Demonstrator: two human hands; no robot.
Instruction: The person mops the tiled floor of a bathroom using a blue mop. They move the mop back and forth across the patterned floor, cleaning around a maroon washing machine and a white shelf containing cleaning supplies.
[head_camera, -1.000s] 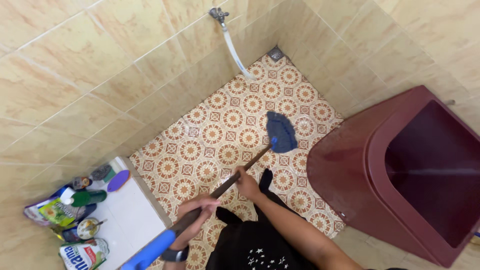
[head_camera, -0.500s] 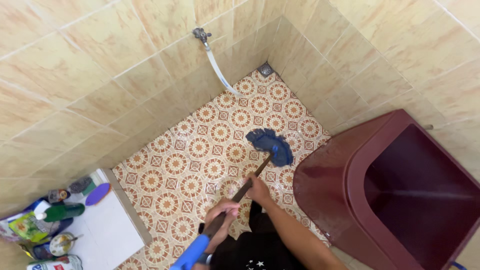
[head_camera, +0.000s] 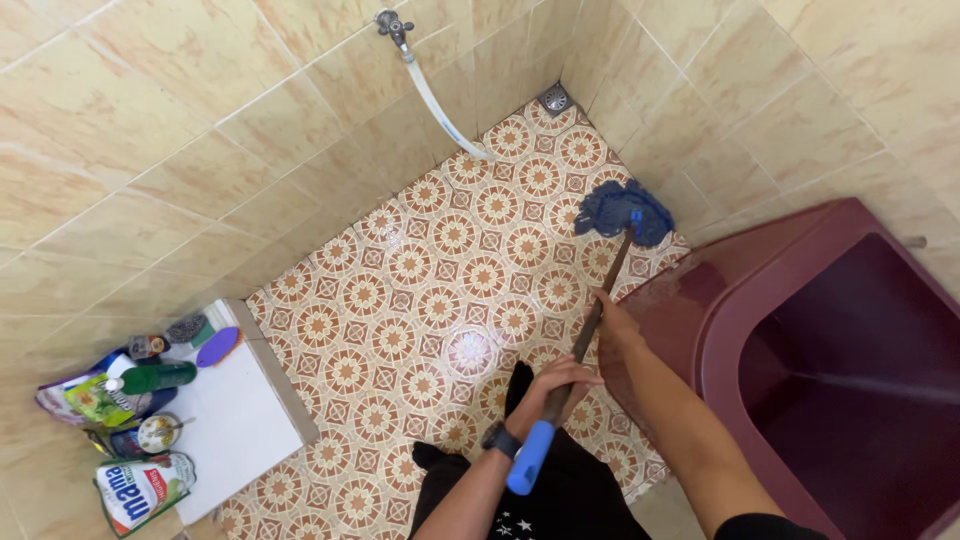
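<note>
Both hands are closed in a full grip around one mop handle (head_camera: 580, 340): the left hand (head_camera: 562, 378) is wrapped low, just above the blue end sleeve, and the right hand (head_camera: 612, 322) is clasped higher up the shaft. One blue mop head (head_camera: 622, 212) is pressed to the patterned floor (head_camera: 420, 290) at its far edge, close against the tiled wall (head_camera: 700, 110) and just beside the maroon tub (head_camera: 800, 350). Open floor is left toward the left wall and the corner drain (head_camera: 554, 98). One tap (head_camera: 392, 24) with one white hose is fixed above. Several bottles and packets (head_camera: 130, 420) are clustered on a white ledge (head_camera: 240, 420) at lower left.
</note>
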